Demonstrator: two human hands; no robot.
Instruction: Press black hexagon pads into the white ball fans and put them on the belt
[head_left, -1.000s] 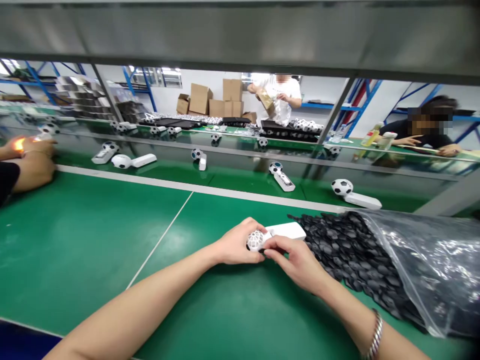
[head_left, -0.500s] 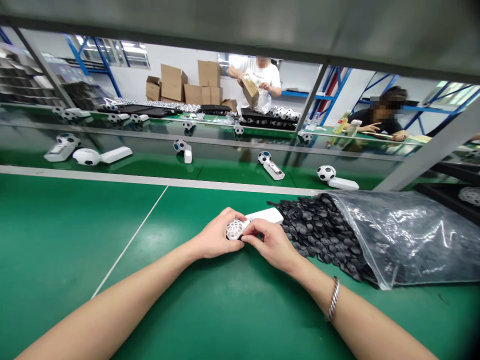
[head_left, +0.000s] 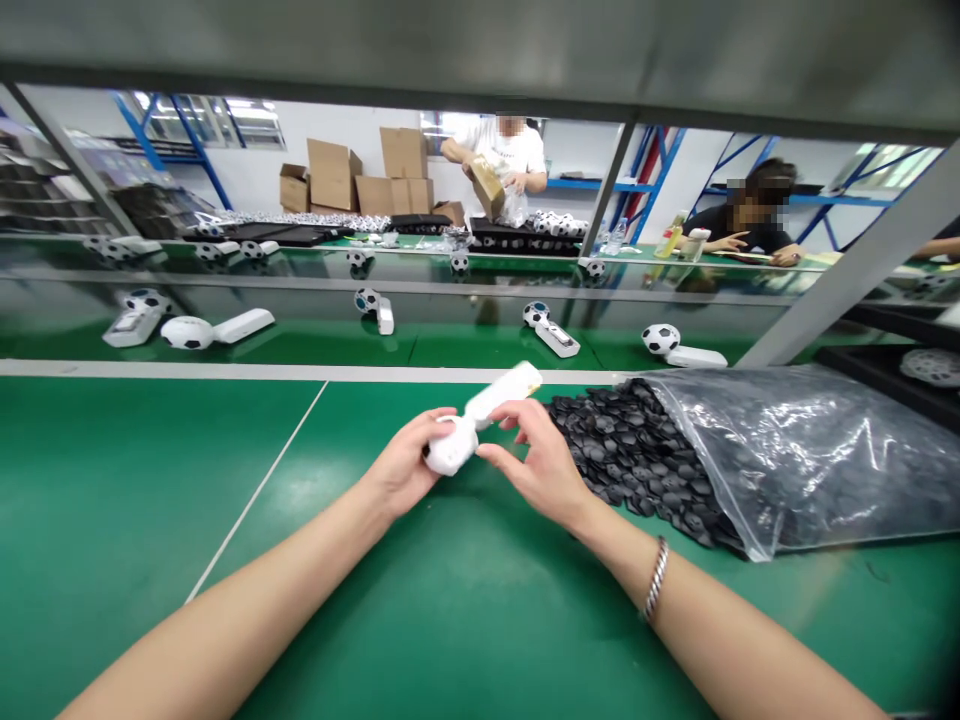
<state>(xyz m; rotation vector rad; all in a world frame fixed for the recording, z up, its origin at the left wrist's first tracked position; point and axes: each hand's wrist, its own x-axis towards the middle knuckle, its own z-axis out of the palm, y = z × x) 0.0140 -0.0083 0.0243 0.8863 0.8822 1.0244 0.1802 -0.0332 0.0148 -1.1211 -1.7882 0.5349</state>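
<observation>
Green tabletop spreads out before me, and beyond its pale edge a long glossy strip crosses at twelve o'clock, counting the hours from the white toy between my hands. Farther off, also near twelve, a person in a white shirt handles a brown box; at two o'clock a person in dark clothes leans forward. Cardboard boxes are piled near eleven. At three o'clock lies a big clear bag, and flat black pieces sit heaped at its mouth. On the strip, soccer-ball toys with white handles lie in a loose row from ten o'clock round to two.

My left hand grasps the toy by its ball end, thumb across the top. My right hand is just beside it at three o'clock, loosely curled, thumb and forefinger parted; whether it brushes the handle I cannot tell. That handle slants toward half past one. A silver bracelet circles my right wrist. Smallest is a dark patch on the ball end, by my left fingers.
</observation>
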